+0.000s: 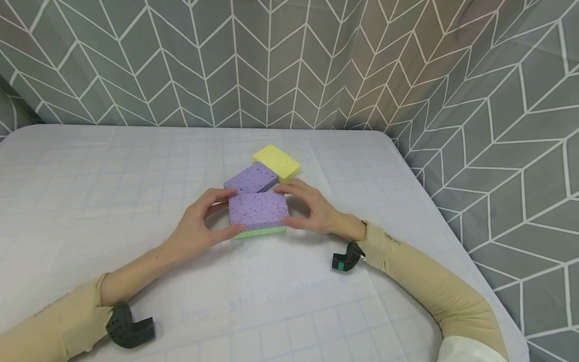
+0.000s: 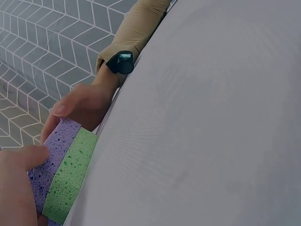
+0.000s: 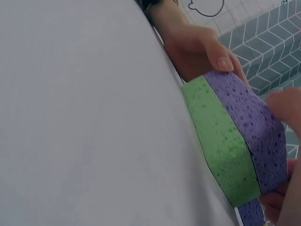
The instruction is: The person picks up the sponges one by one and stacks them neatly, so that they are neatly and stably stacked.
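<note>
- Fingers and thumb of the left hand pinch the top purple sponge at its left end, just at the centre of the head view; the right hand grasps its right end in the same manner, so neither hand has let go.
- Under it sits the green sponge, showing as a thin strip along the front in the head view and as a full long side in both wrist views; the two lie face to face, their long sides nearly flush.
- Done, by the look of it: one purple sponge is laid on one green sponge as a neat pair, low on the white table; the placing itself seems all but finished.
- Left, as a judgement: the grasp has to come off before this pair counts as set down; a last nudge to square the edges may be wanted too.
- Beyond the pair, slightly above the centre of the frame, lie the rear purple sponge and the yellow sponge; these two meet at a corner, and neither is on the pair; whether they rest against each other or overlap cannot be told.
- Overall, the work looks part way through: two sponges stacked, two outside the stack.
</note>
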Demonstrator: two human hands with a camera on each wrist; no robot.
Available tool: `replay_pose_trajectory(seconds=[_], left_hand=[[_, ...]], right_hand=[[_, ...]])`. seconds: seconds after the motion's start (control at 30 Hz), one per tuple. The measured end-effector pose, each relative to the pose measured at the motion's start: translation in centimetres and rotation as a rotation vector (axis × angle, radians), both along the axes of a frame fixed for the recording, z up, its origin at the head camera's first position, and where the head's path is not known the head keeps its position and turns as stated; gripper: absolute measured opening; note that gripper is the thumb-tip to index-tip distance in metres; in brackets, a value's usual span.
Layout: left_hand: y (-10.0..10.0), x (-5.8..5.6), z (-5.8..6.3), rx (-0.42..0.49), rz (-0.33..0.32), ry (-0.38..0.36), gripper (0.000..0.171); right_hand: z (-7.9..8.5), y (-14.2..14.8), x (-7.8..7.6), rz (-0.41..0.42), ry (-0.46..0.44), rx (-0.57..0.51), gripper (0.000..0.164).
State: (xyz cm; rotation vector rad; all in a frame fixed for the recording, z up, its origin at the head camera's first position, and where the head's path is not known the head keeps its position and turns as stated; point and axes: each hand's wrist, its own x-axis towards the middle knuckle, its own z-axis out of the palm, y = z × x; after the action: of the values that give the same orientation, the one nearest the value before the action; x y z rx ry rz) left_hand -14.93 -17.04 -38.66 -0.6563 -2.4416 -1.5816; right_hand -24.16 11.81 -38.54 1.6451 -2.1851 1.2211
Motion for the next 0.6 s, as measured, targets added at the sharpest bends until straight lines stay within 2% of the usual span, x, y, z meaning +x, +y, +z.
replay_pose_trajectory(seconds=[0.23,0.6], left_hand=[[0.02,-0.01,-0.02,-0.013,0.0,0.007,0.071],[0.08,0.01,-0.03,-0.022,0.001,0.005,0.07]], right_hand=[[0.25,-0.41,0.66,-0.025,-0.037,-0.006,0.061],[0.0,-0.58,0.63,-0.032,-0.074,0.002,0.06]])
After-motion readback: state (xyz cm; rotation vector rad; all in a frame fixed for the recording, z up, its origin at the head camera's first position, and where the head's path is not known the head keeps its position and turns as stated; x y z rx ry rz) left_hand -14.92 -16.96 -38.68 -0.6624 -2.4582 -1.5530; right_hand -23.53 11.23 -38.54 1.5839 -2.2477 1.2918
